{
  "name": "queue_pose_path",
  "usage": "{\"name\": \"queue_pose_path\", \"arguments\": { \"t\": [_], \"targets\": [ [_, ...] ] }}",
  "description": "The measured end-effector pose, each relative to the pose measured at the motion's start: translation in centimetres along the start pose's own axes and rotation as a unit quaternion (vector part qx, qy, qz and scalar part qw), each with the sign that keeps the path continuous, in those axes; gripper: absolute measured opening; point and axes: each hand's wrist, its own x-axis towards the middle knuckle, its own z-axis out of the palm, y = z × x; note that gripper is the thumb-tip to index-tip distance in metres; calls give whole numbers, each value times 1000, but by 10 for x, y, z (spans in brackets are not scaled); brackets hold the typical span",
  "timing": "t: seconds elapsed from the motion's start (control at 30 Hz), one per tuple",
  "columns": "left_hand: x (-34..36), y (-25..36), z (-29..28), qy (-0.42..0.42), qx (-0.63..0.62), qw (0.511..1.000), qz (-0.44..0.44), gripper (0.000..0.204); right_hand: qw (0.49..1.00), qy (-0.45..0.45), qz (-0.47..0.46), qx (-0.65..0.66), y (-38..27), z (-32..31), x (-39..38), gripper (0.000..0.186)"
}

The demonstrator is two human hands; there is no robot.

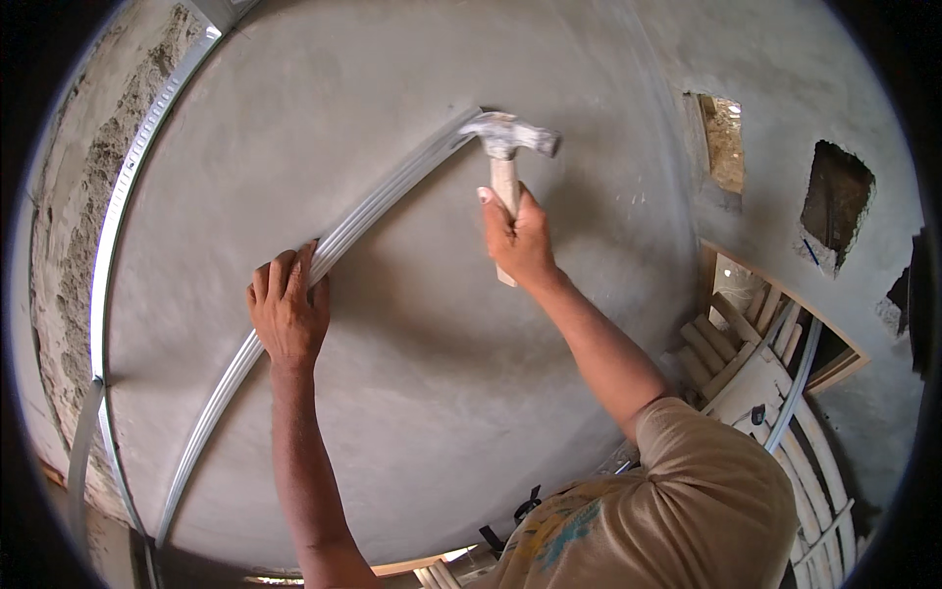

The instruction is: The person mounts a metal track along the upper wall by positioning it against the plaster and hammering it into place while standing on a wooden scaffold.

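A long ribbed metal strip [384,185] runs diagonally across the grey plastered wall [245,118]. My left hand [291,299] grips the strip at about its middle, fingers curled round it. In my right hand [517,236] is a claw hammer [508,133] with a pale wooden handle, held close to the strip's upper end, where the hammer head overlaps it; whether they touch I cannot tell.
A shiny metal channel [126,187] runs along the rough left edge. At the right are square wall openings [835,196] and a framed opening [846,353]. Light wooden slats [719,344] and curved pale bars [824,491] lie at lower right.
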Motion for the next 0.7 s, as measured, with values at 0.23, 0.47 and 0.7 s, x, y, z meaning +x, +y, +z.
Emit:
{"name": "queue_pose_path", "arguments": {
  "t": [0.23,0.47,0.7],
  "targets": [
    [-1,-2,-2,28,27,999,24,46,993,64,52,85,-13,-34,0,26],
    [6,6,-1,32,20,999,15,47,995,77,8,63,-14,-32,24,26],
    [-34,-36,-4,-28,-42,999,11,41,983,82,-99,-130,68,26,11,29]
  ]
}}
